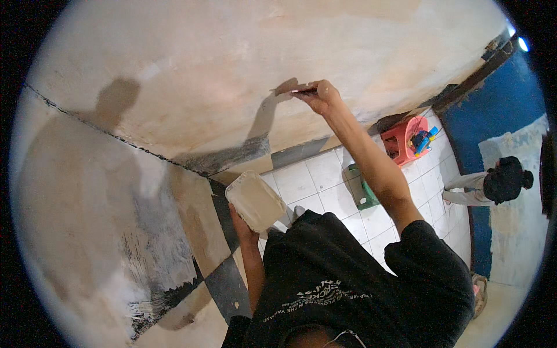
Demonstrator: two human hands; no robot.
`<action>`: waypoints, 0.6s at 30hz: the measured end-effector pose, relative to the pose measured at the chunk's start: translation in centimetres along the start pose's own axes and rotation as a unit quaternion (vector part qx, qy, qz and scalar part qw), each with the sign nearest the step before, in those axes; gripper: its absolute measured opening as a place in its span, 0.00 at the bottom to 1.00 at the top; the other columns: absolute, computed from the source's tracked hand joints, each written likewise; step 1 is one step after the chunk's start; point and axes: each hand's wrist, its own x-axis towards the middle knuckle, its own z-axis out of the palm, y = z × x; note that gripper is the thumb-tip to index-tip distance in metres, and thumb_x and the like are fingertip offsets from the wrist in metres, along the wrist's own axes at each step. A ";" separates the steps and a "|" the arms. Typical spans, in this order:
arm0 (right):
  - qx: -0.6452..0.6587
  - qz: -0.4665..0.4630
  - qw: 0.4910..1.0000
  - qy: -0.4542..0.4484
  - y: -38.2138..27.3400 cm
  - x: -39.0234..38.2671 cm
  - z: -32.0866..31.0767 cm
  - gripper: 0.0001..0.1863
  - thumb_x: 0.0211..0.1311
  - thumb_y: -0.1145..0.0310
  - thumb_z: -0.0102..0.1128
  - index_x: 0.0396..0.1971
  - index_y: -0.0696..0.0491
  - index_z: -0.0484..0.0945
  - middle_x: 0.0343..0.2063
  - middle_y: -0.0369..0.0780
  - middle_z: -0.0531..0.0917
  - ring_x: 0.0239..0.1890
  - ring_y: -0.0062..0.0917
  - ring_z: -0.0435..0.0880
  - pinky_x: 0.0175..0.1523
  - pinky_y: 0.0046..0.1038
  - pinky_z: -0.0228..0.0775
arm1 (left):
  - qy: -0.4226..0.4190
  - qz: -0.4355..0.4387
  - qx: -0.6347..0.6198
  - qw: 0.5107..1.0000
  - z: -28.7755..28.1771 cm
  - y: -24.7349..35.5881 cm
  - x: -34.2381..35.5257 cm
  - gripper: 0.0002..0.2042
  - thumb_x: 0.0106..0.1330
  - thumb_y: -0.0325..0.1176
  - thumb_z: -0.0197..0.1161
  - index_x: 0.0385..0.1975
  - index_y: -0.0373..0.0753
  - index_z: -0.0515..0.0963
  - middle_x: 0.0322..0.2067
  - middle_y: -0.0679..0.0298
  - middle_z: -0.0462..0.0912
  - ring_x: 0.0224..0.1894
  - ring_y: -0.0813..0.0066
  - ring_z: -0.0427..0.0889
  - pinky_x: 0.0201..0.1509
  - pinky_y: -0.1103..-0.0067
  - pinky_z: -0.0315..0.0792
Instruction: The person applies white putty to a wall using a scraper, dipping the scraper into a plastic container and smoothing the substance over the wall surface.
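Thin flat tool (304,91): gripped in the closed right hand (322,97), its edge at the wall (354,46); contact cannot be told. Tub (230,195) of pale paste (256,200): supported by the left hand (245,230), its grip partly hidden. Red stool (393,145): placed beyond the right hand. Paste is apparently being spread; a flat, even stroke seems called for.

White tiled floor (301,180), red stool (402,139), green object (365,198)
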 end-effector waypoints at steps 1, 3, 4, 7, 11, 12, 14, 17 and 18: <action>-0.004 -0.006 1.000 0.004 -0.9 -0.9 1.2 0.12 0.59 0.82 0.33 0.37 0.77 0.60 0.43 0.61 0.69 0.48 0.52 0.72 0.58 0.51 0.70 | -0.024 0.004 -0.008 1.000 -0.1 -0.2 0.3 0.29 0.70 0.55 0.38 0.63 0.40 0.58 0.60 0.56 0.65 0.61 0.59 0.66 0.62 0.65 0.64; 0.006 -0.019 0.999 0.026 -2.4 -2.3 3.4 0.13 0.61 0.79 0.35 0.36 0.77 0.63 0.40 0.63 0.70 0.45 0.55 0.73 0.58 0.55 0.67 | -0.052 0.002 -0.020 0.998 -0.5 -0.3 0.7 0.29 0.70 0.55 0.39 0.63 0.40 0.58 0.60 0.56 0.65 0.61 0.59 0.66 0.62 0.65 0.64; 0.012 -0.025 0.999 0.027 -3.1 -2.7 4.3 0.14 0.61 0.79 0.34 0.36 0.77 0.62 0.40 0.63 0.70 0.45 0.55 0.73 0.58 0.55 0.67 | -0.055 -0.002 -0.023 0.998 -0.8 -0.2 1.0 0.30 0.70 0.55 0.39 0.63 0.40 0.58 0.61 0.56 0.65 0.61 0.59 0.66 0.63 0.65 0.64; -0.034 -0.052 0.998 -0.027 -5.2 -6.7 8.5 0.12 0.60 0.81 0.33 0.39 0.76 0.59 0.45 0.64 0.67 0.50 0.57 0.69 0.64 0.53 0.63 | -0.052 -0.001 -0.026 0.998 -4.1 -0.4 2.6 0.30 0.70 0.56 0.40 0.64 0.40 0.57 0.61 0.56 0.64 0.61 0.59 0.66 0.63 0.65 0.63; -0.215 -0.195 0.905 -0.311 -14.9 -9.5 9.5 0.16 0.59 0.75 0.42 0.41 0.72 0.69 0.43 0.59 0.75 0.49 0.46 0.75 0.55 0.47 0.68 | -0.022 -0.013 -0.021 0.999 -4.9 0.1 2.6 0.31 0.69 0.56 0.41 0.64 0.39 0.57 0.61 0.56 0.64 0.61 0.59 0.66 0.63 0.66 0.63; -0.276 -0.264 0.796 -0.470 -20.0 -8.2 7.2 0.19 0.59 0.71 0.46 0.45 0.70 0.70 0.43 0.56 0.77 0.47 0.43 0.77 0.50 0.44 0.70 | -0.043 -0.018 -0.017 0.999 -4.4 0.1 2.3 0.31 0.69 0.56 0.41 0.64 0.39 0.57 0.61 0.56 0.64 0.61 0.59 0.66 0.63 0.66 0.63; -0.154 -0.536 0.803 -0.210 -17.0 -12.4 13.9 0.09 0.61 0.71 0.50 0.25 0.60 0.74 0.19 0.41 0.78 0.19 0.32 0.74 0.27 0.31 0.69 | -0.058 -0.002 -0.011 0.998 -5.3 1.4 1.5 0.32 0.69 0.57 0.41 0.64 0.39 0.56 0.61 0.56 0.64 0.61 0.59 0.66 0.62 0.66 0.64; -0.375 -0.828 0.402 0.109 -19.8 -15.9 20.0 0.11 0.63 0.74 0.47 0.27 0.64 0.75 0.22 0.46 0.81 0.21 0.36 0.78 0.28 0.34 0.70 | -0.060 -0.006 -0.016 0.998 -5.0 2.3 1.0 0.33 0.69 0.58 0.42 0.64 0.38 0.56 0.61 0.56 0.64 0.61 0.59 0.67 0.62 0.66 0.64; -0.357 -0.866 0.328 0.119 -19.8 -14.3 21.4 0.09 0.62 0.75 0.47 0.29 0.64 0.76 0.23 0.48 0.81 0.22 0.39 0.79 0.30 0.36 0.70 | -0.061 -0.005 -0.009 0.998 -5.3 2.5 1.0 0.33 0.68 0.58 0.42 0.64 0.38 0.56 0.61 0.56 0.64 0.61 0.59 0.67 0.61 0.66 0.64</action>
